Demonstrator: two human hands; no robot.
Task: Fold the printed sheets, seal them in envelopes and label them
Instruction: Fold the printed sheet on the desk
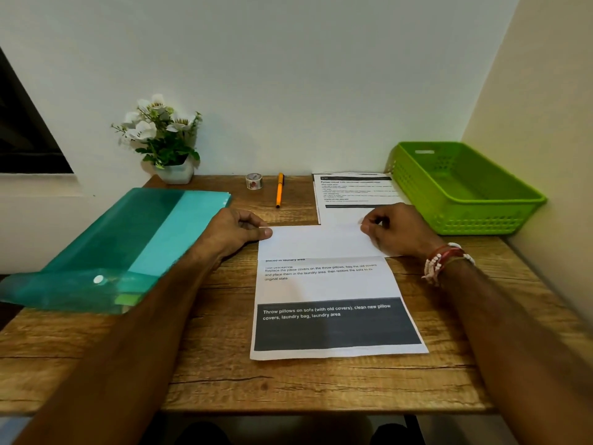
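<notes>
A printed sheet (330, 284) lies in the middle of the wooden table (224, 374), its top third folded down so a blank white flap covers the upper text. My left hand (234, 232) pinches the fold's left end between thumb and fingers. My right hand (398, 229) presses the fold's right end. A second printed sheet (349, 194) lies flat behind it, partly under the folded one. A roll of tape (254, 181) and an orange pen (279, 189) rest near the wall.
A teal plastic document folder (128, 245) with a snap button covers the table's left side, overhanging the edge. A green plastic basket (462, 187) stands at the back right by the wall. A white pot of artificial flowers (167, 139) sits at the back left.
</notes>
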